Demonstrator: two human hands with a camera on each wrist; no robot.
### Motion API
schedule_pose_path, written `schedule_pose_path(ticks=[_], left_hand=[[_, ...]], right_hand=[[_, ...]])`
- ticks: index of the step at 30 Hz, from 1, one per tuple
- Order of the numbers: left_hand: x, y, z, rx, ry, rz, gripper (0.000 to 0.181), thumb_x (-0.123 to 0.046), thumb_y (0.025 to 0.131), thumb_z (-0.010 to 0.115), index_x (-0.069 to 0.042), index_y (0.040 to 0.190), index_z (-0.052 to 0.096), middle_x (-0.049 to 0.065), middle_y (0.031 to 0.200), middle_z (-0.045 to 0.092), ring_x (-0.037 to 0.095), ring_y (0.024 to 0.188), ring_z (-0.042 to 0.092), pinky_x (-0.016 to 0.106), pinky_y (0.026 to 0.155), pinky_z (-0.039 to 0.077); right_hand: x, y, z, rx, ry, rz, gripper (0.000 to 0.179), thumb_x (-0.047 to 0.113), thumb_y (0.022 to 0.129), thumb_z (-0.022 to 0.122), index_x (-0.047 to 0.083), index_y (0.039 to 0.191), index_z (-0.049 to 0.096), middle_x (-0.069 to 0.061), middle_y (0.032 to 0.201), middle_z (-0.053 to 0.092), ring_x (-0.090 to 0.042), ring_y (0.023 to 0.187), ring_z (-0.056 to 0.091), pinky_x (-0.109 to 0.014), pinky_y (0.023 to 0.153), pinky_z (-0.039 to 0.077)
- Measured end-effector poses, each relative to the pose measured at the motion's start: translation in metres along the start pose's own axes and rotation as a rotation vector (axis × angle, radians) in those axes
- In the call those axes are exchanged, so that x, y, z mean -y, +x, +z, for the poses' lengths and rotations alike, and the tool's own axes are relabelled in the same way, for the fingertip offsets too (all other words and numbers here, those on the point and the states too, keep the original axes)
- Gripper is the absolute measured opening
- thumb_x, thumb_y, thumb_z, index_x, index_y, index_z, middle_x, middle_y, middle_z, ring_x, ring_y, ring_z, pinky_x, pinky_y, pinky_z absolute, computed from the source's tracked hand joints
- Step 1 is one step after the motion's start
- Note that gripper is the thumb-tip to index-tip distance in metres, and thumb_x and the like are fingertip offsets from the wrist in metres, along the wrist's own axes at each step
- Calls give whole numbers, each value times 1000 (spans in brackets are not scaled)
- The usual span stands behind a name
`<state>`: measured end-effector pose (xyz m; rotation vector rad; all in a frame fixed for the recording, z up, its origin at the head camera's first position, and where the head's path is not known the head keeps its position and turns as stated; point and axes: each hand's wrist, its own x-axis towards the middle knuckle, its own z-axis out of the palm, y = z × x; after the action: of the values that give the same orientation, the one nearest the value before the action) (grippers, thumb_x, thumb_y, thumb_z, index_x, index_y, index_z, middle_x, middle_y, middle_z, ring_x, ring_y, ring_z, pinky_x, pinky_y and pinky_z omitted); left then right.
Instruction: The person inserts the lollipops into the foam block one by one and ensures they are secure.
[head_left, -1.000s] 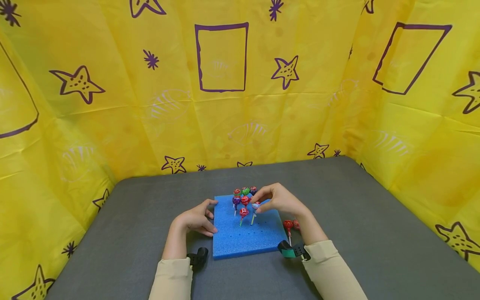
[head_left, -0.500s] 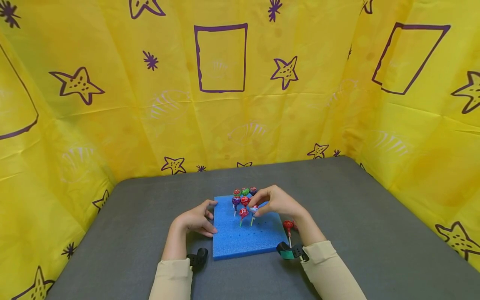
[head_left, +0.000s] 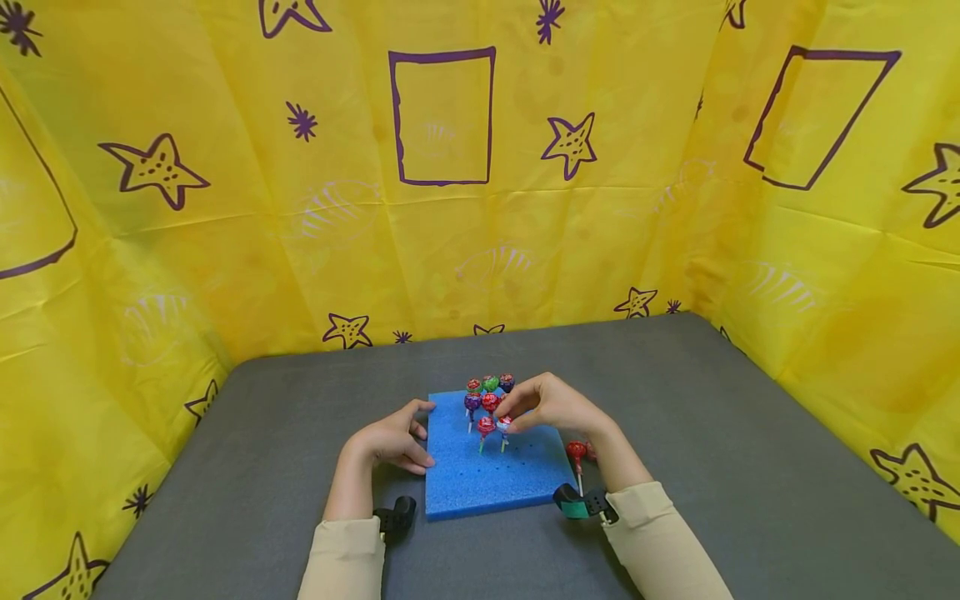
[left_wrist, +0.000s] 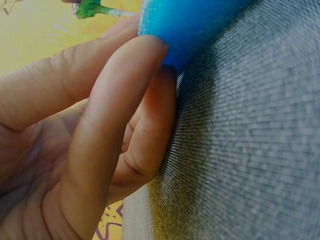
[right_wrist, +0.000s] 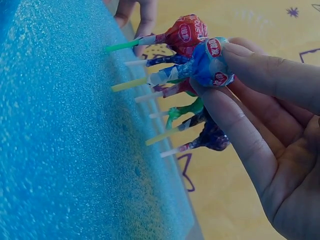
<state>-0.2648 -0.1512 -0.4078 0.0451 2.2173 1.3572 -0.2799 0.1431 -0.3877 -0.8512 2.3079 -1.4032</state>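
A blue foam board (head_left: 491, 493) with rows of small holes lies on the table. My right hand (head_left: 555, 406) pinches a blue-and-white wrapped lollipop (right_wrist: 212, 62) by its head, between thumb and index finger. Its yellow stick points at the foam, the tip right at the surface. Just beside it stands a red lollipop (right_wrist: 184, 36) on a green stick. Behind these, a purple lollipop (head_left: 472, 402), a green lollipop (head_left: 491, 382) and several others stand upright in the board. My left hand (head_left: 393, 437) rests against the board's left edge, thumb and fingers spread along it.
Loose red lollipops (head_left: 576, 451) lie on the grey table (head_left: 300, 417) right of the board, partly hidden by my right wrist. Yellow patterned cloth (head_left: 450, 250) walls in the table at the back and both sides.
My right hand has shifted slightly left and down with the blue-and-white lollipop, bringing it nearer the red one and lower over the foam. My left hand stays at the board's edge.
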Motion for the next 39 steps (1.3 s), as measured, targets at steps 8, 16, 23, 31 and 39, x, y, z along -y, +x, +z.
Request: schedule_pose_path(ticks=[8,16,23,31,39], left_hand=[[0,-1,1,-2,0,2,92,9,79,75,-14,153,25,17,113,45,20,73,65,32,66,64],[-1,0,0,0,4,-3,90,8,80,74,-15,153,26,17,114,46,20,73,65,32,66,64],[-1,0,0,4,7,-5,91,7,80,75,-15,153,25,17,114,45,19,73,65,31,66,64],[-1,-1,0,4,12,0,91,7,80,75,-15,153,25,18,115,45,20,73,65,31,66,64],[-1,-1,1,1,13,0,91,7,80,75,-15,153,25,17,115,45,20,73,65,31,66,64]], right_hand=[[-4,1,1,9,1,-3,18,9,84,77,6,101,76,-11,106,75,-12,90,73,-29,83,63],[-2,0,1,3,1,4,17,8,84,77,8,101,77,-11,106,75,-14,91,73,-29,84,63],[2,-2,-1,-6,14,-1,21,7,84,76,2,104,75,-12,106,75,-16,93,73,-30,85,63],[1,-4,-5,-20,59,-6,25,7,85,75,-3,108,73,-19,108,74,-20,97,74,-32,86,63],[1,-11,-16,-57,35,18,24,8,86,74,5,110,74,-18,112,73,-19,98,72,-32,88,62]])
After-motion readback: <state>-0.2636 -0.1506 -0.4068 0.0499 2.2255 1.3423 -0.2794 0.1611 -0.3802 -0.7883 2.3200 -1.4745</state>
